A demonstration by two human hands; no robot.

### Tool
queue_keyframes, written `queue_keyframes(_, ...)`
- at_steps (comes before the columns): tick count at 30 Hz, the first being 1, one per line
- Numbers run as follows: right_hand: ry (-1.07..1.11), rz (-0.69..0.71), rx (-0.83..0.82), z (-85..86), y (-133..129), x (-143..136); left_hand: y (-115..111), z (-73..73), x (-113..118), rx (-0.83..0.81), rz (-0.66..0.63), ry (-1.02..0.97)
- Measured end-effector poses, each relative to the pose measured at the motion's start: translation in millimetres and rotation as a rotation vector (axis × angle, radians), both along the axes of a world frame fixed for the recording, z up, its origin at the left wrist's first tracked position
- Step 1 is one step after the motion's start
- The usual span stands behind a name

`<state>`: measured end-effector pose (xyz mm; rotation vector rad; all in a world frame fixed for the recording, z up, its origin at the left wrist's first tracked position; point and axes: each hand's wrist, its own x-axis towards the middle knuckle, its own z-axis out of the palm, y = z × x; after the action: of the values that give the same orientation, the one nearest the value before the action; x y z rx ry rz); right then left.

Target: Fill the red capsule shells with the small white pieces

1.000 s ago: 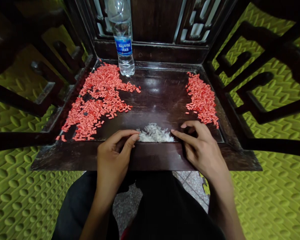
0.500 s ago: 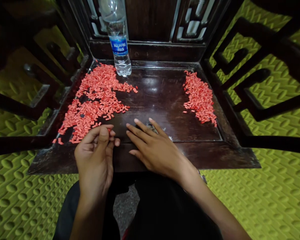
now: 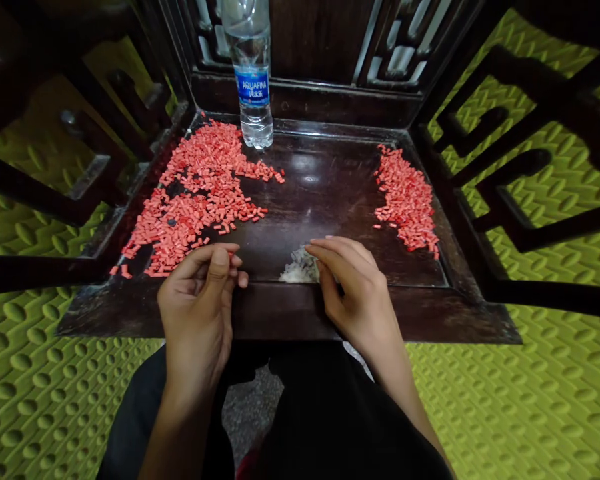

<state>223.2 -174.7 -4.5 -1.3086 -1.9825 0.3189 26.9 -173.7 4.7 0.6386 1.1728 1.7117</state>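
My left hand point(image 3: 205, 287) is closed in a pinch on a small red plastic tube point(image 3: 231, 253), mostly covered by the thumb and fingers. It is near the front edge of the large left heap of red tubes point(image 3: 200, 190). My right hand point(image 3: 357, 287) has its fingers bent and drawn together at the right side of a small pile of whitish-grey bits point(image 3: 300, 265). Whatever its fingertips pinch is too small or hidden to make out. Another heap of red tubes point(image 3: 407, 200) lies beyond my right hand, along the seat's right side.
A water bottle point(image 3: 254, 87) with a blue label stands upright at the back, beside the left heap. The dark wooden seat point(image 3: 325, 177) has carved openwork arms at both sides and a panelled back. Yellow textured matting point(image 3: 480, 393) covers the floor.
My right hand has moved right from lying flat over the pale pile, uncovering it, and its fingers have drawn together. My left hand keeps its pinch. The whole view has shifted slightly.
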Motion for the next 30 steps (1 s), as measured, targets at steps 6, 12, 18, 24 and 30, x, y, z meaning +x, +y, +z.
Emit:
queue_keyframes(6, -0.046, -0.007, -0.150, 9.0, 16.7, -3.0, -1.3, -0.6, -0.9, 0.009, -0.023, 0.030)
queue_keyframes(12, -0.193, 0.070, -0.292, 27.8, 38.2, -14.3, -0.7, -1.2, -0.7, 0.006, -0.040, 0.063)
queue_keyframes(18, -0.240, 0.099, -0.356, 25.2, 43.7, -19.6, -1.3, -1.8, -1.5, 0.010, -0.051, 0.073)
queue_keyframes(24, -0.066, 0.094, -0.319, 19.7, 45.0, -12.4, -1.7, -0.6, -0.8, 0.003, -0.058, 0.104)
queue_keyframes(30, 0.069, 0.098, -0.299, 23.2, 46.5, -4.4, -0.8, 0.4, -0.5, 0.002, -0.057, 0.132)
